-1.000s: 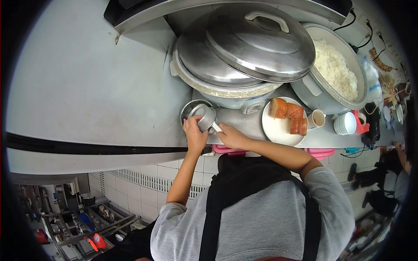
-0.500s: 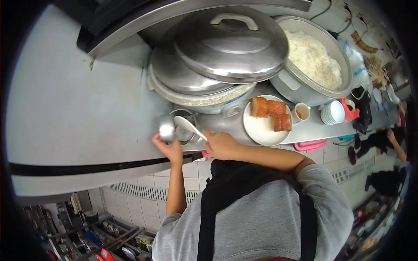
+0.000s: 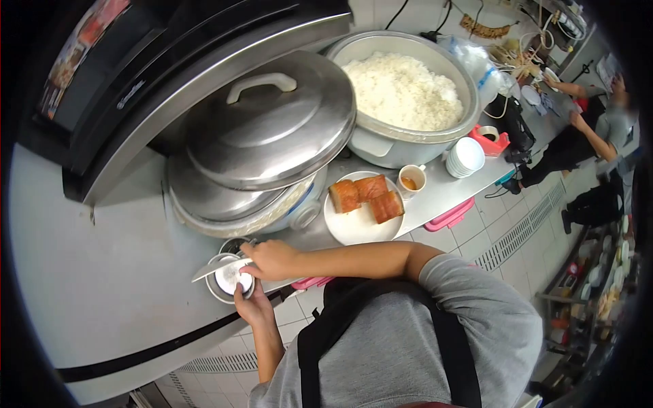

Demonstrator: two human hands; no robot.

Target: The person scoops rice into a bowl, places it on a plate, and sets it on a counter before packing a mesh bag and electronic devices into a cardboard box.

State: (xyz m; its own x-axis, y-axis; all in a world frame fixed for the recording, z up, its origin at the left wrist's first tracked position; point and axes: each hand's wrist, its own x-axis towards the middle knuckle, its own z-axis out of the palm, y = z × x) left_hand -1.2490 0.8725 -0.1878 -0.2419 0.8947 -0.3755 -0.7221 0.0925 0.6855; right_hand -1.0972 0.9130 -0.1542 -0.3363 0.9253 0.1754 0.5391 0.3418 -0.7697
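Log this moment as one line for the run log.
left hand: holds small metal cup | right hand: holds spoon over cup | nearby: plate of roast meat, open rice pot

Three pieces of roast pork (image 3: 367, 196) lie on one white plate (image 3: 350, 228). One open rice pot (image 3: 408, 95), one lidded pot (image 3: 252, 163), one sauce cup (image 3: 412, 180), one bowl stack (image 3: 466, 156).

On the bench (image 3: 122, 272), a large lidded steel pot (image 3: 265, 136) stands left of an open cooker of white rice (image 3: 403, 92). Nearer, a white plate (image 3: 354, 228) carries three meat pieces (image 3: 367, 196), beside a sauce cup (image 3: 411, 180) and stacked white bowls (image 3: 465, 156).
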